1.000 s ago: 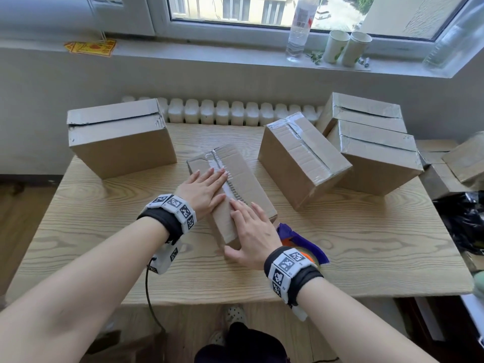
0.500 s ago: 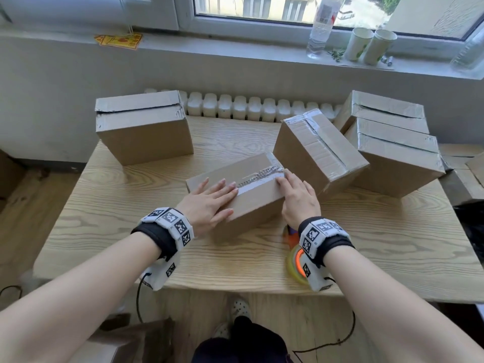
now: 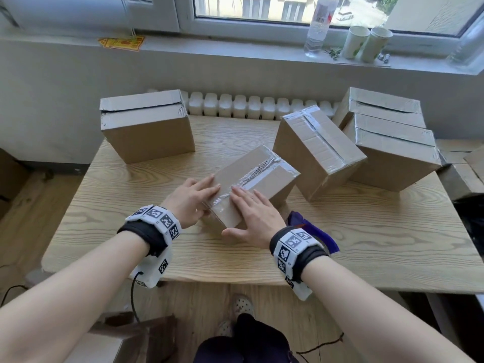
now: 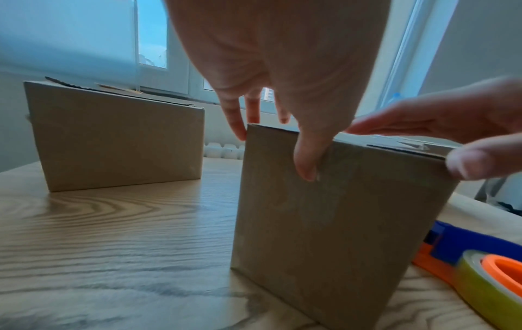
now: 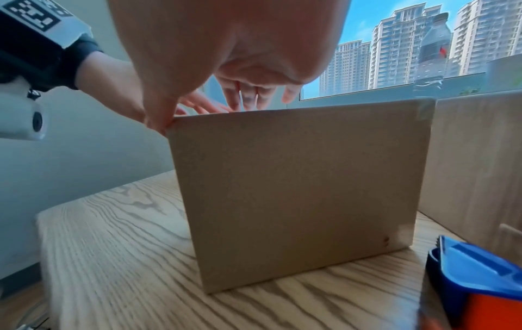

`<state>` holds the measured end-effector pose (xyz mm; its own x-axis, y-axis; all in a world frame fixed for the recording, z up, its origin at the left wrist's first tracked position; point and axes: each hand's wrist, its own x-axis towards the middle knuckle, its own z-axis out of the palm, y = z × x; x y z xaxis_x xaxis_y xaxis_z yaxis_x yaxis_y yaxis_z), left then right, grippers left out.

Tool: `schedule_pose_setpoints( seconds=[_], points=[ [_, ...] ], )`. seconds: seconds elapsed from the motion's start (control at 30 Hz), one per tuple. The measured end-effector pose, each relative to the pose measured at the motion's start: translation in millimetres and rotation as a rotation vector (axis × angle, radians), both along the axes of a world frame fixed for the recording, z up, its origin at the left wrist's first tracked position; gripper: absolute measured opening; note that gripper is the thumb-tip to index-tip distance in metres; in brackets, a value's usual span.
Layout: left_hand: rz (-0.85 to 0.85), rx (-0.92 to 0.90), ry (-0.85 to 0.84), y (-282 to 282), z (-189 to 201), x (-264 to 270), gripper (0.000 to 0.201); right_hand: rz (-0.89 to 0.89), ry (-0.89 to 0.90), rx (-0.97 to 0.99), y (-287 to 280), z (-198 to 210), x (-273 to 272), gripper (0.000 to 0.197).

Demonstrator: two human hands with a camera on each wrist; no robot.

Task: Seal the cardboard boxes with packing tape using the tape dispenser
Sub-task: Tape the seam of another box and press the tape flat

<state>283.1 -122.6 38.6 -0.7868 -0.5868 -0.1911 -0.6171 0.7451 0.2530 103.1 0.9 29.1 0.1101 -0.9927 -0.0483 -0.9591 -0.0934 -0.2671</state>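
A small cardboard box (image 3: 262, 176) stands in the middle of the wooden table (image 3: 366, 244), with a strip of clear tape along its top seam. My left hand (image 3: 193, 197) lies flat on the near left part of its top, thumb down the side (image 4: 307, 160). My right hand (image 3: 251, 213) lies flat on the near right part, its thumb down the box's near side. The same box (image 5: 296, 189) fills the right wrist view. The tape dispenser (image 3: 317, 231), blue and orange with a roll of clear tape (image 4: 485, 290), lies on the table just right of my right wrist.
Four bigger taped boxes stand round the small one: one at the back left (image 3: 146, 127), one tilted right of it (image 3: 317, 153), two stacked at the far right (image 3: 392, 150). On the windowsill stand a bottle (image 3: 318, 24) and two paper cups (image 3: 366, 43).
The small box has turned on the table between my hands. My right hand moved from its far end back to the near right part of the top. The head view shifted.
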Motion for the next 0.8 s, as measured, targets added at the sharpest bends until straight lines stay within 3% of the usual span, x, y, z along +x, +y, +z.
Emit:
schedule_pose_setpoints(
  seconds=[0.13, 0.4, 0.5, 0.63, 0.7, 0.8],
  points=[
    [-0.020, -0.103, -0.021, 12.3, 0.5, -8.3, 0.059, 0.045, -0.029, -0.083, 5.7, -4.8, -1.6, 0.058],
    [-0.016, -0.165, 0.099, 40.8, -6.2, -41.0, 0.050, -0.085, -0.066, -0.042, 15.2, -1.9, -40.6, 0.063],
    [-0.037, -0.201, 0.076, 44.4, -9.5, -53.8, 0.057, -0.245, -0.103, -0.177, 28.2, -7.7, -59.1, 0.059],
    [0.003, -0.129, 0.078, 50.2, -18.5, -73.2, 0.055, -0.433, -0.059, -0.318, 64.2, -29.5, -73.8, 0.024],
    [0.035, -0.093, 0.102, 52.0, -23.9, -78.1, 0.052, -0.524, -0.048, -0.137, 80.9, -40.0, -75.7, 0.014],
    [0.058, -0.058, 0.161, 48.8, -31.9, -78.1, 0.051, -0.602, 0.093, 0.253, 96.8, -57.8, -75.6, 0.042]
  ],
)
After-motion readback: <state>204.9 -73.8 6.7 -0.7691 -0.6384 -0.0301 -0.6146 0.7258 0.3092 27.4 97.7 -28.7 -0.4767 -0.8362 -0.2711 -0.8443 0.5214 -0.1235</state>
